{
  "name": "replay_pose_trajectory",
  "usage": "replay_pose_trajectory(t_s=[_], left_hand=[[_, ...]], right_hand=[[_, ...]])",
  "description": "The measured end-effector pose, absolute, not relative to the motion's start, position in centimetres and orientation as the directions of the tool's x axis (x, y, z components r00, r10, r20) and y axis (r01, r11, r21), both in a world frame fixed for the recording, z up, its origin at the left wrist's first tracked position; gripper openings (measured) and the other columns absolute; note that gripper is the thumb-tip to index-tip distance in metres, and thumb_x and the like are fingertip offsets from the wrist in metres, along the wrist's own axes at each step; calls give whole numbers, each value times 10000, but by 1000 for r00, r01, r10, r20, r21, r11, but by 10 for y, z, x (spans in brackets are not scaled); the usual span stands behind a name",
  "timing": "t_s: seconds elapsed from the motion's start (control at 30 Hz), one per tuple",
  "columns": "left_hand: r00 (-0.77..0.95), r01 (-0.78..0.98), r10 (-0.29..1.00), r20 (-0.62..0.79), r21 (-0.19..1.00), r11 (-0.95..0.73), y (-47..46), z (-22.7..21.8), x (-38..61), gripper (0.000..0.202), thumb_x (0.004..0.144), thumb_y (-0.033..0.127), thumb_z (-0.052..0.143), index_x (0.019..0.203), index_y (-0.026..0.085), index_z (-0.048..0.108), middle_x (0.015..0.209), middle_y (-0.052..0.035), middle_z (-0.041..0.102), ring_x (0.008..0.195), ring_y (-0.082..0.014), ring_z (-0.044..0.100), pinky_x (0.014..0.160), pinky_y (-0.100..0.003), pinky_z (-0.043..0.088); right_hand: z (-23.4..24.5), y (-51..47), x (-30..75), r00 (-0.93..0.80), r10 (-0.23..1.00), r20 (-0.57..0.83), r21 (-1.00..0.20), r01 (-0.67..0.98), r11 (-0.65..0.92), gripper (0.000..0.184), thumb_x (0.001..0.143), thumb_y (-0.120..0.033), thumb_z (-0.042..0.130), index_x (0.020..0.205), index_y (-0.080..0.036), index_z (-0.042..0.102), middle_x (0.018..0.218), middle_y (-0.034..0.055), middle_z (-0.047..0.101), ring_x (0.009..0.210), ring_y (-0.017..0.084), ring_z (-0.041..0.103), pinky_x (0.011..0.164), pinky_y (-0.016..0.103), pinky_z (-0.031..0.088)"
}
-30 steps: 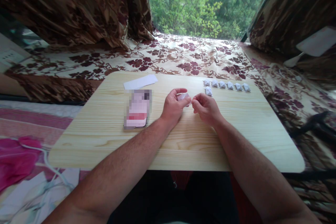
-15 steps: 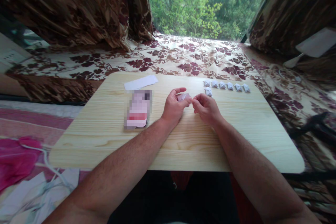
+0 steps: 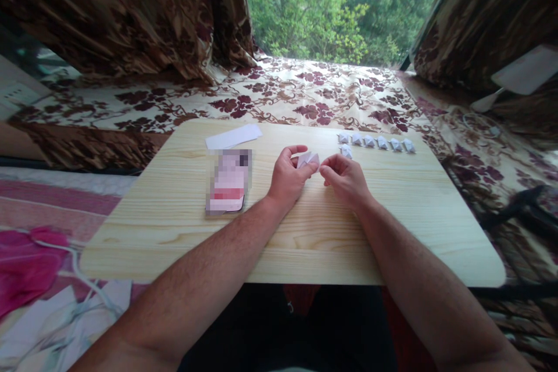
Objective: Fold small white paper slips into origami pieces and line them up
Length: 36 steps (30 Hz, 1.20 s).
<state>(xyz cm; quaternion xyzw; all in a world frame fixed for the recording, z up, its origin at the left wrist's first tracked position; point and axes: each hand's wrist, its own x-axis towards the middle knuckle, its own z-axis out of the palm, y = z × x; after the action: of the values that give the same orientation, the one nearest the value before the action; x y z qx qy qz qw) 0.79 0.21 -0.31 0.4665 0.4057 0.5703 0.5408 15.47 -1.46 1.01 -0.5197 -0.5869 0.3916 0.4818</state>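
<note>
Small white folded paper piece (image 3: pixel 308 158) is held just above the middle of the pale wooden table (image 3: pixel 174 226). It is pinched between thumb and forefinger of the curled left hand (image 3: pixel 288 179). The right hand (image 3: pixel 346 179) is curled closed against its right edge. A row of small white folded paper shapes (image 3: pixel 377 142) is noted far right, and a white paper strip (image 3: pixel 233 136) far left.

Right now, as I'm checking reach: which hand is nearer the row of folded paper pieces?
Right. The right hand sits left of the row of folded paper pieces; the left hand, holding a folded paper, is farther left, beside the phone.
</note>
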Motion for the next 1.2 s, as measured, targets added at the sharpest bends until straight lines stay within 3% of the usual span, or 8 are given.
replay_pose_trajectory(t_s=[0.5, 0.73, 0.9, 1.2], left_hand=[[123, -137, 988, 97, 987, -80, -5, 7, 8, 527, 680, 274, 821, 1130, 176, 564, 789, -11, 705, 663, -132, 625, 622, -242, 462], [160, -304, 984, 74, 952, -22, -2, 7, 6, 357, 747, 265, 698, 1084, 180, 616, 767, 0, 649, 653, -119, 570, 561, -229, 436], [119, -339, 993, 26, 941, 16, 1, 7, 5, 291, 754, 319, 694, 1003, 169, 677, 804, -17, 642, 675, -121, 573, 543, -225, 440], [23, -230, 996, 88, 970, -81, 3, 1, 7, 237, 730, 303, 766, 902, 146, 722, 658, 8, 627, 565, -95, 513, 504, -220, 416]], right_hand=[[9, -12, 161, 51, 980, 191, -958, 228, 175, 155, 800, -309, 641, 727, -176, 608, 541, -38, 572, 477, 99, 507, 472, 234, 376], [8, -11, 163, 52, 978, 200, -956, 228, 184, 178, 830, -338, 631, 759, -175, 612, 543, -37, 572, 472, 105, 522, 472, 237, 403], [8, -11, 164, 48, 980, 195, -957, 230, 179, 186, 835, -341, 630, 755, -175, 612, 548, -36, 569, 471, 102, 519, 472, 235, 411], [7, -11, 163, 42, 983, 176, -965, 202, 164, 172, 819, -331, 638, 743, -181, 603, 533, -42, 556, 466, 102, 508, 471, 238, 409]])
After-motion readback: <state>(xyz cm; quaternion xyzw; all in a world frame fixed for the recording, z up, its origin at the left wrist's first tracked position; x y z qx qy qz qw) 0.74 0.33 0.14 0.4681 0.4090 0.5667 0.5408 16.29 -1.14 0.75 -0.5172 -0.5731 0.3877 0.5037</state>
